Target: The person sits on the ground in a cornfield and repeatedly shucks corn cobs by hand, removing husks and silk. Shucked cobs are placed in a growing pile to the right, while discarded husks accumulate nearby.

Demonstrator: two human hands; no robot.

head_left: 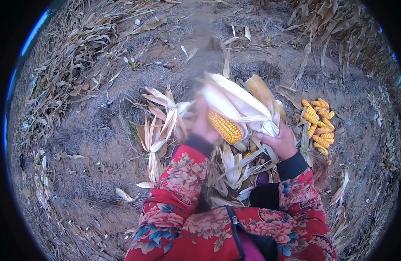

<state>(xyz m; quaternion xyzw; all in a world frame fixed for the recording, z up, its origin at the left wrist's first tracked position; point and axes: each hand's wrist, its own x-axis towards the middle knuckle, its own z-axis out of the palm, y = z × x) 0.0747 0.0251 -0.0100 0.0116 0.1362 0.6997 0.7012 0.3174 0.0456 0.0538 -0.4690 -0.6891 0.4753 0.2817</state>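
Cob (224, 127): held up centrally, flanked by the left hand (204, 125) at its left and the right hand (282, 141) at its right; partly covered by husk (248, 102), gripped at one end by the right hand. Loose husks (232, 168): strewn on the ground (91, 150) below. Husk cluster (172, 115): laid left of the left hand. Cob heap (320, 124): piled right of the right hand. Dry stalks (74, 61): spread beyond, far left and far right.

Free: broad ground (91, 139) left of the loose husks (161, 126); more, with scattered scraps, ahead of both hands. Narrow: gap between right hand (281, 141) and corn pile (320, 126), grey-green leaf (305, 138) within. Blocked: space from left hand (205, 124) to right, by corn ear (225, 127) and spread husk (242, 102); below, by husk litter (231, 167).
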